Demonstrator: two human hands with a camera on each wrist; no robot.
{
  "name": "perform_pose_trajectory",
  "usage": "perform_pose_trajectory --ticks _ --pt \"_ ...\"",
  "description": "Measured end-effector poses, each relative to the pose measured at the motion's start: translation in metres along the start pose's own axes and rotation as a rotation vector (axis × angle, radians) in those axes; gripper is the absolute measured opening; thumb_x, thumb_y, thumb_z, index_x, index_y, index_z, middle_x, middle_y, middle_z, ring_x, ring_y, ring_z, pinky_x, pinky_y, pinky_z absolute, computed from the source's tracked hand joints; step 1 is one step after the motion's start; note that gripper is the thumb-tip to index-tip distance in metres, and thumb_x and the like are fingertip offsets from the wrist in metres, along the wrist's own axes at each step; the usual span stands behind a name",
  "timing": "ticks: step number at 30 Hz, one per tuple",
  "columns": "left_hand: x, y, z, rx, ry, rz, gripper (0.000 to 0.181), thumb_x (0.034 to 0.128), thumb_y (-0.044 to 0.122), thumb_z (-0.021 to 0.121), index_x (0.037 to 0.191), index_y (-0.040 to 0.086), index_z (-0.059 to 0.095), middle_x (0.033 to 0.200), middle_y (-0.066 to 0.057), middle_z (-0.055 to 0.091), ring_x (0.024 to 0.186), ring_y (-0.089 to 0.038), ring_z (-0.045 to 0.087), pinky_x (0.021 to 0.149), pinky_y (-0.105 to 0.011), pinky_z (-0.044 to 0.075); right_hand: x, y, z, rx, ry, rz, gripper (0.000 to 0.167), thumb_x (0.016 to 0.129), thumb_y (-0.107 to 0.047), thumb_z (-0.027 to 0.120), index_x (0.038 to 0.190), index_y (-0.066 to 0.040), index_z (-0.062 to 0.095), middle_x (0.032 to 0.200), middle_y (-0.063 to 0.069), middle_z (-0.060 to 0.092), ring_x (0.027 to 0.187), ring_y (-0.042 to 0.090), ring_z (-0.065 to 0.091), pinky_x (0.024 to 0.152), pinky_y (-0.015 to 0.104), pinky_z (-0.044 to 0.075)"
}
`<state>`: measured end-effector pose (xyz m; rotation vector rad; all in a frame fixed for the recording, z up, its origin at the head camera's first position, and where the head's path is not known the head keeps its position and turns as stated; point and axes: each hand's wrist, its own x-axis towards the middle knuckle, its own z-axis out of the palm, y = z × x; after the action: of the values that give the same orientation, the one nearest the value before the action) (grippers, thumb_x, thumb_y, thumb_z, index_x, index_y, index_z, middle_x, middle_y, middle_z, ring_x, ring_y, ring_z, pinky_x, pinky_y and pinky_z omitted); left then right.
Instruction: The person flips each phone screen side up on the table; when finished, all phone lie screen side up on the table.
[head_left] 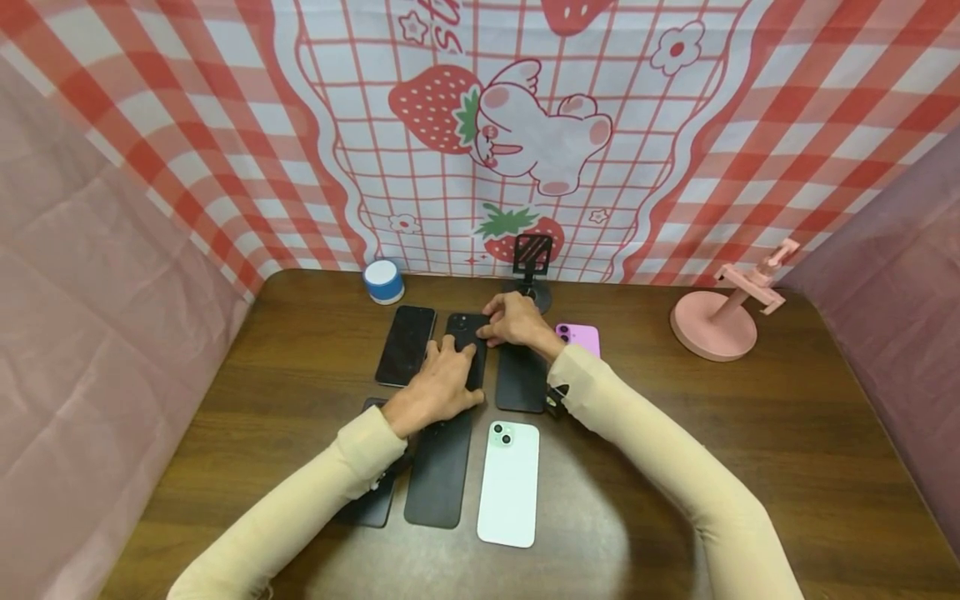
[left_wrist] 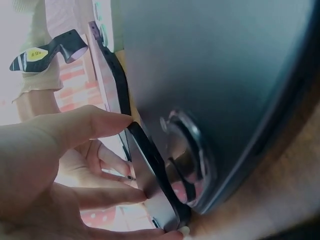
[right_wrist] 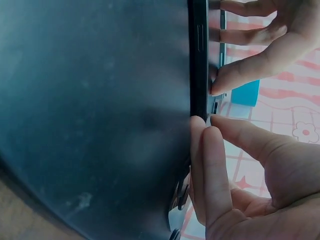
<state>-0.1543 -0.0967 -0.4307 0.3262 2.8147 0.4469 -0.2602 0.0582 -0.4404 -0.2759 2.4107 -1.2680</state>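
A black phone (head_left: 467, 327) lies back up, its camera at the top left. My left hand (head_left: 444, 382) is spread over it, fingertips resting on its back and thumb near its lower right edge. My right hand (head_left: 516, 321) touches the phone's upper right edge with bent fingertips. Below lies a longer dark phone (head_left: 437, 483), partly covered by the left hand. Under my right forearm lies another black phone (head_left: 521, 390), with a purple phone (head_left: 585, 337) beside it. A mint-white phone (head_left: 508, 492) lies nearer me.
Left of the hands is a black phone (head_left: 406, 346), screen up. Another dark phone (head_left: 378, 507) is mostly hidden by the left sleeve. A blue speaker (head_left: 384, 283), black stand (head_left: 531, 258) and pink stand (head_left: 716, 325) line the table's back. Patterned cloth (head_left: 525, 167) hangs behind.
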Motion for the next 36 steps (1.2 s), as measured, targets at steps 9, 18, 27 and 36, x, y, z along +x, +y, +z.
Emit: perform_pose_trajectory --ticks 9,18,27,36 --pt "-0.002 -0.005 -0.002 -0.048 -0.024 0.005 0.081 0.0915 0.036 0.08 0.156 0.003 0.044 0.157 -0.037 0.035 0.14 -0.06 0.038 0.104 -0.063 0.051 -0.003 0.001 0.002 0.063 0.004 0.011 0.041 0.088 -0.005 0.082 0.125 0.002 0.066 0.106 0.019 0.069 0.067 0.016 0.075 0.066 0.029 0.063" --pt "-0.005 -0.012 -0.004 -0.076 -0.007 0.035 0.082 0.0915 0.038 0.079 0.158 0.007 0.043 0.158 -0.034 0.037 0.14 -0.057 0.042 0.105 -0.064 0.05 -0.011 0.004 0.002 0.173 0.019 0.001 0.044 0.09 -0.001 0.079 0.131 0.003 0.064 0.102 0.016 0.067 0.069 0.019 0.075 0.064 0.031 0.063" --pt "-0.005 -0.016 -0.005 -0.122 -0.002 0.035 0.089 0.0897 0.042 0.076 0.162 0.008 0.036 0.159 -0.032 0.036 0.143 -0.06 0.039 0.108 -0.068 0.046 -0.016 0.003 0.0 0.214 0.015 -0.012 0.044 0.093 -0.004 0.075 0.135 0.0 0.062 0.099 0.014 0.069 0.068 0.016 0.073 0.066 0.033 0.064" --pt "-0.005 -0.019 -0.007 -0.166 -0.001 0.042 0.089 0.0891 0.044 0.074 0.162 0.01 0.036 0.16 -0.028 0.038 0.144 -0.055 0.042 0.11 -0.066 0.045 -0.017 0.004 -0.002 0.252 0.025 -0.006 0.04 0.098 -0.004 0.067 0.138 0.001 0.062 0.105 0.018 0.07 0.069 0.013 0.074 0.07 0.034 0.064"
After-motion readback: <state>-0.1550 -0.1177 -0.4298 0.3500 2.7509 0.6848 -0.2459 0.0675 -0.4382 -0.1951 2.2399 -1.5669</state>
